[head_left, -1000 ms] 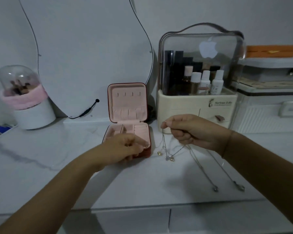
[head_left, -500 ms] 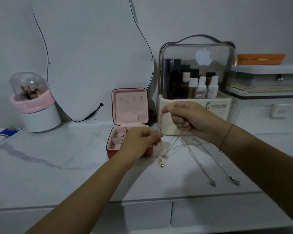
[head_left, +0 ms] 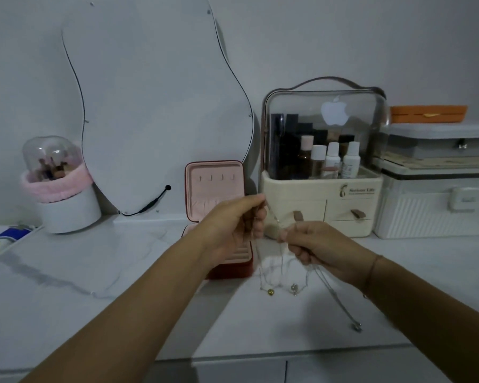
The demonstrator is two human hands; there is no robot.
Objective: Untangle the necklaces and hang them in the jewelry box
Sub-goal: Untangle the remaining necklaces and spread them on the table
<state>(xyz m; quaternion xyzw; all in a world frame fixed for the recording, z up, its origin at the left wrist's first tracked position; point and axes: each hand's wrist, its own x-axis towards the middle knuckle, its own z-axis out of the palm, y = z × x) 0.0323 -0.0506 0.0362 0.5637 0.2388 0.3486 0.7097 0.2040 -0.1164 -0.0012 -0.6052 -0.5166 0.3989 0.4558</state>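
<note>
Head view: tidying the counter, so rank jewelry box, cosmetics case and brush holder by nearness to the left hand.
1. Jewelry box, just behind the left hand.
2. Cosmetics case, to its right, at the back.
3. Brush holder, far left.

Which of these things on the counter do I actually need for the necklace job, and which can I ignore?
In the job:
- necklaces, pinched between left hand and right hand, pendants dangling
- open jewelry box, hooks in its lid bare

Lying about:
- mirror
- cosmetics organizer
- brush holder
- white storage boxes
- orange case
</note>
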